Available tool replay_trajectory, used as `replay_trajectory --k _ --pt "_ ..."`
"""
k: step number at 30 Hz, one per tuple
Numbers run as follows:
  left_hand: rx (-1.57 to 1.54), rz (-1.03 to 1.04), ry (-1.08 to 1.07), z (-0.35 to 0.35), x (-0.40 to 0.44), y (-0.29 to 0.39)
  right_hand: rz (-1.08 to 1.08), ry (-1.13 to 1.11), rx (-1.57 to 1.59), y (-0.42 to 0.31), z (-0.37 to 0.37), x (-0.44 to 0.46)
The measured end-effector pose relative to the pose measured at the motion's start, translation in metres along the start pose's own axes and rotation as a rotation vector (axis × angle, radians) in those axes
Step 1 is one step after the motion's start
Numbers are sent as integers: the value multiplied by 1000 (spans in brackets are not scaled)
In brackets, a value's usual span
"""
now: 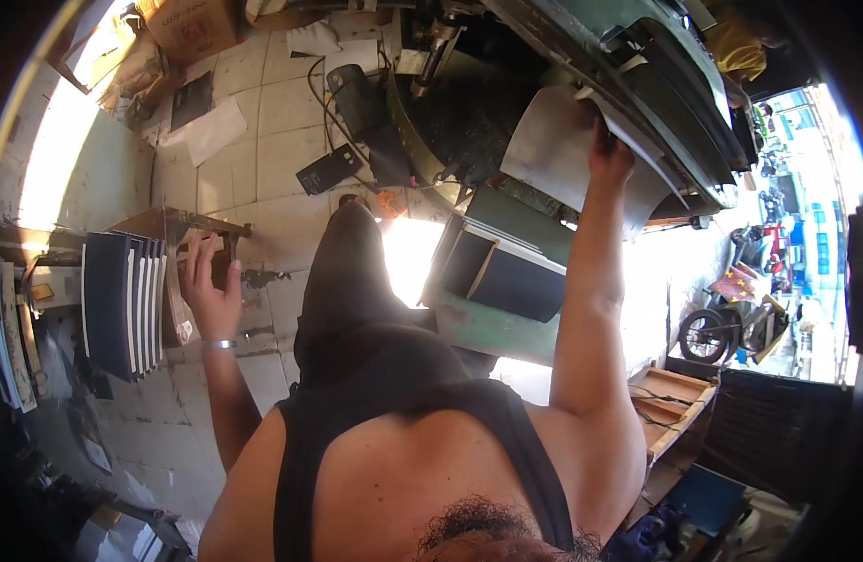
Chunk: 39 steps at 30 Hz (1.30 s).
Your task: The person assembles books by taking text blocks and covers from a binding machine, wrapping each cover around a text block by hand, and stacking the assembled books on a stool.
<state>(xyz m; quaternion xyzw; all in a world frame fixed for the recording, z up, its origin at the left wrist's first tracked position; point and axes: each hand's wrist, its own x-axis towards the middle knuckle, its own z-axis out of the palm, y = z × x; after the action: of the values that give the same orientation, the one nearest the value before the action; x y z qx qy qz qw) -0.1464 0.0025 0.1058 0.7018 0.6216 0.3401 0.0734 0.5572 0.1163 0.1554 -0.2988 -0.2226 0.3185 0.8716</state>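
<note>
My right hand (pixel 611 157) reaches forward to a big green machine (pixel 581 37). Its shaded fingers are at a large, curved pale sheet of paper (pixel 548 140) and appear closed on it. Lower down to the left, my left hand (pixel 213 288) is open, fingers spread, with nothing in it. Beside that hand, a row of dark-covered books (pixel 113 304) with white page edges stands on the left. Below the sheet, more dark-covered books (pixel 516 279) lie on a green surface (pixel 487 328).
A black pedal-like box (pixel 326 170) with a cable lies on the tiled floor (pixel 281 140). Loose paper (pixel 216 131) and a cardboard box (pixel 190 28) are farther off. A wooden frame (pixel 673 407) is at right, and a parked motorbike (pixel 731 328) stands outside.
</note>
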Motion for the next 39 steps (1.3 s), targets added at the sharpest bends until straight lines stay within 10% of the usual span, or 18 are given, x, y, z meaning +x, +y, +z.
replay_trajectory --k 9,19,39 --pt "-406 301 -131 44 27 99 263 243 575 34 -62 -161" --pt "-730 722 -300 83 39 258 599 -162 751 18 53 -328" --pt "-864 807 -264 61 34 247 759 -280 908 24 77 -357"
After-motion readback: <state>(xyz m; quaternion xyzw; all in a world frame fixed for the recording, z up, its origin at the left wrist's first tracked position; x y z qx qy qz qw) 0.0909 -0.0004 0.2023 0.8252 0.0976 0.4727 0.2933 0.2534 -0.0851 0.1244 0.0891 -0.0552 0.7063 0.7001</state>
